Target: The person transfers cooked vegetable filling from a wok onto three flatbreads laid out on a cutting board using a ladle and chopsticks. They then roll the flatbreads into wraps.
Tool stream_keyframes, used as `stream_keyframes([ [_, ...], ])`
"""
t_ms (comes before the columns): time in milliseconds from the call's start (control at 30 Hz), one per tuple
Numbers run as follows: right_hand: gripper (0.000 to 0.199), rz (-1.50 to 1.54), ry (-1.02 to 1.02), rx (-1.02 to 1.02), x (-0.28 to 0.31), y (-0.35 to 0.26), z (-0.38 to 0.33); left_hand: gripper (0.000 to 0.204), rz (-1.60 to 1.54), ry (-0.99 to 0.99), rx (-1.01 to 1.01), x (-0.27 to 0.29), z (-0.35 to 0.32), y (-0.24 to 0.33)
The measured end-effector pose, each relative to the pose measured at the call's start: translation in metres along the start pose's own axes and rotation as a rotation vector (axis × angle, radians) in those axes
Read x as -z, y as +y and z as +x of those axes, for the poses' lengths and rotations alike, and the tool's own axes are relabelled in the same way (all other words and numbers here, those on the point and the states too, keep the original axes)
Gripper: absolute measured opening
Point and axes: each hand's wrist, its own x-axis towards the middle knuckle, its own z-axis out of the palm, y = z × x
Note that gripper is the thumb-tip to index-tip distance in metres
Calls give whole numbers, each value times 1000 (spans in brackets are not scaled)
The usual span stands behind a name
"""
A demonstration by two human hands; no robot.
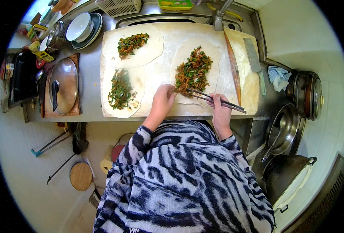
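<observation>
Three rounds of thin dough lie on the floured board [168,66], each heaped with shredded filling. The right hand [220,110] grips dark chopsticks [214,100] whose tips touch the filling [192,72] on the rightmost round [214,58], while the left hand [164,99], fingers curled, presses that round's near edge.

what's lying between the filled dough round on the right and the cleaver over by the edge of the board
In the head view, a long wooden rolling pin lies between the right dough round and the cleaver, on the floured board.
</observation>
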Motion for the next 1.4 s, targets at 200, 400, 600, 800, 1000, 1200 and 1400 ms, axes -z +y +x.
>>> stream_keyframes([
  [200, 26, 116, 43, 25, 1, 5, -5, 27, 6, -23, -3, 2, -4, -3],
  [400, 24, 109, 55, -18, 5, 21, -3, 27, 16, -54, 45, 5, -3, 1],
  [600, 27, 144, 65, 3, 4, 14, -1, 25, -24, -49, 50, 6, -4, -6],
  [800, 26, 61, 78, 12, 48, 9, -3, 24, 0, -64, 70, 7, -4, -5],
  [1000, 27, 169, 164, -14, 61, 11, -1, 21, 49, -33, 3, 1, -6, -3],
  [1200, 25, 191, 221, 25, 79, 8, -3, 20, 107, 22, -73, 3, -6, 7],
  [1400, 25, 193, 236, -33, 74, 2, -2, 18, 108, -5, -106, 0, -5, 21],
])
